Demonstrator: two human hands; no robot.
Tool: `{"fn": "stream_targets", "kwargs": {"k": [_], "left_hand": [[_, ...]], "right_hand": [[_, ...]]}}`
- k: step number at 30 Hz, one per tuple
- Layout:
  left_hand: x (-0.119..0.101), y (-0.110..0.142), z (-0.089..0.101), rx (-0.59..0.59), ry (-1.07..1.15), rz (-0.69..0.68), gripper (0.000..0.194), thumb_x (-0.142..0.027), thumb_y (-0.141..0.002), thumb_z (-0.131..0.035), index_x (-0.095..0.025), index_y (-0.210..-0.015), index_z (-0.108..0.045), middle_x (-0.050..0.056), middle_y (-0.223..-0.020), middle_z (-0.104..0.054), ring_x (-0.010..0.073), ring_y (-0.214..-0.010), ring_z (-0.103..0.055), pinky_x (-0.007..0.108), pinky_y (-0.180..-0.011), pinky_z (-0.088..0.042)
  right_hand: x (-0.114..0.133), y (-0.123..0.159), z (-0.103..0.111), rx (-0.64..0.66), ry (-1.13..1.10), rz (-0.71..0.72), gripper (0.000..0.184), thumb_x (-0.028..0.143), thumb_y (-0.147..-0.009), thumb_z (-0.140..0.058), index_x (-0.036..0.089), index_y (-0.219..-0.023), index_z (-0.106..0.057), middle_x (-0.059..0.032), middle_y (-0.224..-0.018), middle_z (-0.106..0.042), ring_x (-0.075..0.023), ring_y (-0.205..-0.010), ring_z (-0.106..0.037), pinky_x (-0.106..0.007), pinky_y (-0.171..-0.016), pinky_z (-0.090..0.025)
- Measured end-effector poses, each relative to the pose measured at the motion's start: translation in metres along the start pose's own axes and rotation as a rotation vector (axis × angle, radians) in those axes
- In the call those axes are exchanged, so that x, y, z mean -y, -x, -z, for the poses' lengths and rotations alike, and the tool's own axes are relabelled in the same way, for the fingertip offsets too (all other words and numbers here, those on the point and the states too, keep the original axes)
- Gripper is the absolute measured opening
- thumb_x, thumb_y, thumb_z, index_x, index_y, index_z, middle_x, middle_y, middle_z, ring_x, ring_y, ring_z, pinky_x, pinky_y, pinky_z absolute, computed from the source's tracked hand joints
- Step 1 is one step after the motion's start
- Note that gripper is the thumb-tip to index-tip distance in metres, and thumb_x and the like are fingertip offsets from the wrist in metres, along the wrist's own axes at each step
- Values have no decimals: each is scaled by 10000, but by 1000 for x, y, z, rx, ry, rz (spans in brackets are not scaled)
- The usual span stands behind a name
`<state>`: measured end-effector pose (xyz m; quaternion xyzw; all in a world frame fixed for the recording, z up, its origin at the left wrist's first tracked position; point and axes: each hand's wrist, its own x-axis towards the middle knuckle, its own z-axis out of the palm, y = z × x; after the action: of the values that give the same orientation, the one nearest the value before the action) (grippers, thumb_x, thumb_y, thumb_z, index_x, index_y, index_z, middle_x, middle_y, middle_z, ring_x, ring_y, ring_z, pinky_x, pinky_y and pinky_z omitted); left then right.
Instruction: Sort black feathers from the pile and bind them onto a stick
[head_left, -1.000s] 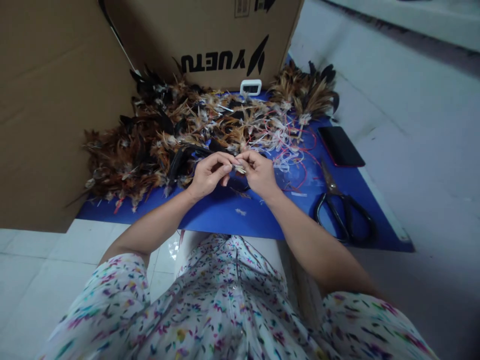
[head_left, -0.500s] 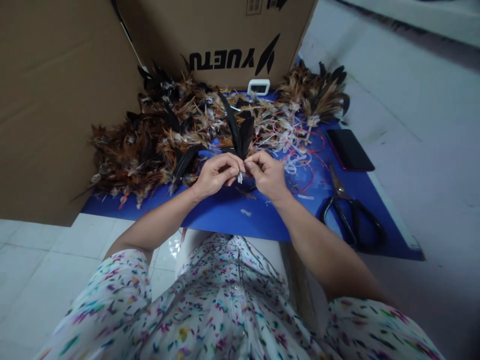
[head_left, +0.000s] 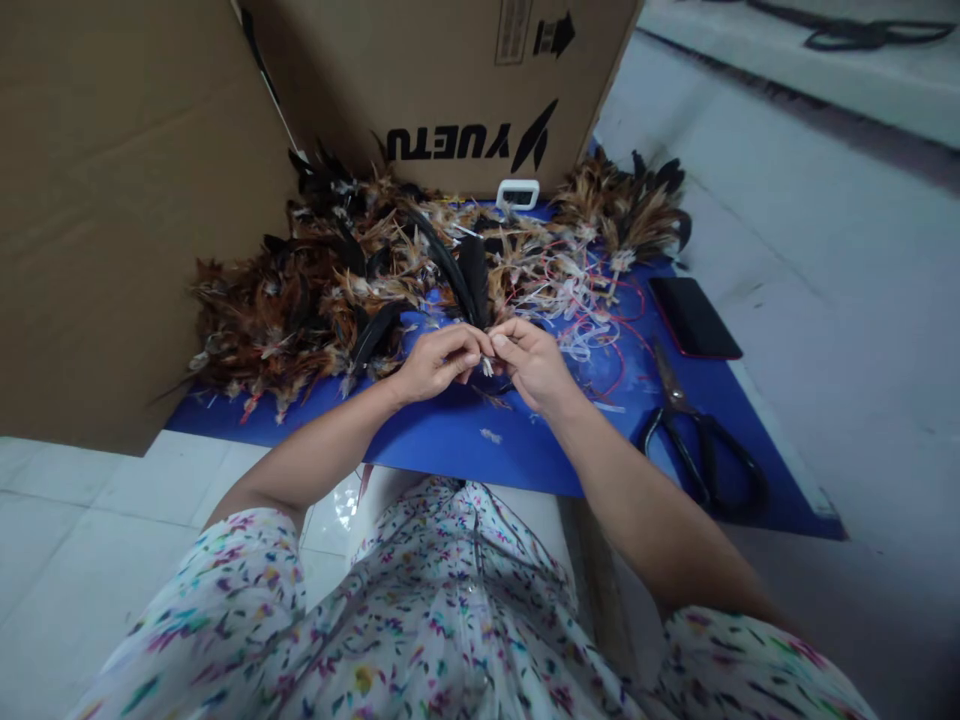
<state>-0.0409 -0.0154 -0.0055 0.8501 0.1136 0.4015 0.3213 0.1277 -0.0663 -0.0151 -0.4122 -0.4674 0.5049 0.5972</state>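
Between my two hands stands a small bunch of long black feathers (head_left: 469, 280), its pale quill ends poking out below my fingers. My left hand (head_left: 442, 362) is closed around the lower part of the bunch. Thumb and forefinger of my right hand (head_left: 525, 358) pinch at the same spot from the other side; what exactly they grip is hidden. Right behind the hands lies a big heap of brown and black feathers (head_left: 262, 320). White and red ties (head_left: 581, 330) lie loosely to the right of the bunch.
Black-handled scissors (head_left: 682, 410) and a dark phone (head_left: 695, 317) lie at the right of the blue board (head_left: 450, 435). A small white-framed device (head_left: 517, 194) stands before the cardboard box (head_left: 450, 60). More feather bundles (head_left: 626, 205) lie at the back right.
The view has tilted up slightly, so things sit lower in it. The feather bunch now leans more to the left. Both hands stay closed at its base.
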Motion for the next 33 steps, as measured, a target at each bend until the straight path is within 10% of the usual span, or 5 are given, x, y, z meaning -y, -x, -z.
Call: {"fn": "stream_targets", "kwargs": {"k": [14,24,33], "left_hand": [[-4,7,-10,-74,186,122,330,-475,-881,-631,-157,-790,-628,89,-967,-692,66,-561,-606,225,-535,-534],[-3,5,-22,-350,254,322,415,-517,-759,-746,-153,-815,-556,37,-912,-615,56,-570,-584,201,-483,-495],[-3,1,-27,-199,534,585,561,-623,-704,-735,-195,-931,-452,-37,-634,-622,123,-517,-623,232,-483,-494]], "right_hand": [[7,4,-4,-80,-109,-88,368,420,-539,-883,202,-676,-621,35,-562,-601,-90,-491,-519,-232,-476,-408],[4,2,-4,-206,-76,14,307,329,-541,-877,196,-681,-638,41,-515,-587,-85,-465,-537,-210,-456,-425],[-1,1,-4,-250,-8,74,263,288,-550,-868,191,-681,-662,32,-555,-639,-98,-492,-585,-216,-479,-476]]}}
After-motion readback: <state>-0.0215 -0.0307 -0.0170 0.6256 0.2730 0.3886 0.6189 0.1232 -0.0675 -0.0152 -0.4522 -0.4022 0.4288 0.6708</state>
